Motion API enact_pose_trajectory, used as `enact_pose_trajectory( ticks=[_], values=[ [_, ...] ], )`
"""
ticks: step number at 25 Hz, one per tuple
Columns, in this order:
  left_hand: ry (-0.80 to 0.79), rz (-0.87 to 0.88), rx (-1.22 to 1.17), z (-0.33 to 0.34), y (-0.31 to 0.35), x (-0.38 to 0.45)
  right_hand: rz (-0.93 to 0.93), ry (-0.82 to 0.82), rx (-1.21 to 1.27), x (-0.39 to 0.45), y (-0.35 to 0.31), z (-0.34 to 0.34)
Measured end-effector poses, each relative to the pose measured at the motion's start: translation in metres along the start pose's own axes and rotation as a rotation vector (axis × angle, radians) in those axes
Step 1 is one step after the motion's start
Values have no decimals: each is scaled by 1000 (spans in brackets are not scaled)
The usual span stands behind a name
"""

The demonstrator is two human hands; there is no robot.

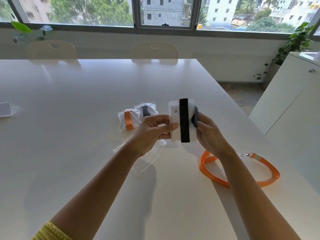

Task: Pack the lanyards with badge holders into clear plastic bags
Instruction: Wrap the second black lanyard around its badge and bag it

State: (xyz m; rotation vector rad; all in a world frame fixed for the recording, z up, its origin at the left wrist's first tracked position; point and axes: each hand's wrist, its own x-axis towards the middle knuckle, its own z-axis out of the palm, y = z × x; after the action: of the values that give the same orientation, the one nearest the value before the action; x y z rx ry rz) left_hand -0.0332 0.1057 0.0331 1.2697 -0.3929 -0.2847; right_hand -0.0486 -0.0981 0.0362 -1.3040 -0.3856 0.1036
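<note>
Head view, centre: I see the white rectangular badge holder [174, 118] wrapped in a black fabric lanyard [184, 120], held above the white table [86, 101].
Left hand [152, 132]: pinches the holder's left edge.
Right hand [210, 134]: grips the lanyard's loose end.
Centre left: two packed clear plastic bags [136, 116].
Under left wrist: an empty clear plastic bag [147, 161].
Lower right: a loose orange lanyard [239, 170].

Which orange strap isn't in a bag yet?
The long orange lanyard lying loose on the table by the right hand. The other orange lanyard is folded up inside a clear bag beyond the left hand.
</note>
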Motion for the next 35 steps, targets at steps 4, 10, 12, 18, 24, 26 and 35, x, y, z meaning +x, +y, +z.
enact_pose_trajectory(
  ticks=[4,10,12,18,24,26,35],
  values=[
    [149,25,-112,-5,-2,9,-44,80,-332,6,14,7],
    [382,108,-211,-11,0,11,39,269,-504,5,31,23],
    [561,140,-144,-10,1,11,88,269,-507,3,34,27],
    [744,295,530,-4,-1,5,178,393,-290,1,28,34],
    [560,588,819,3,-20,-4,202,527,80,6,12,31],
    [479,676,969,2,-26,-7,242,489,191,7,9,32],
    [305,663,1386,-6,-31,-18,475,377,235,8,16,17]
  ],
)
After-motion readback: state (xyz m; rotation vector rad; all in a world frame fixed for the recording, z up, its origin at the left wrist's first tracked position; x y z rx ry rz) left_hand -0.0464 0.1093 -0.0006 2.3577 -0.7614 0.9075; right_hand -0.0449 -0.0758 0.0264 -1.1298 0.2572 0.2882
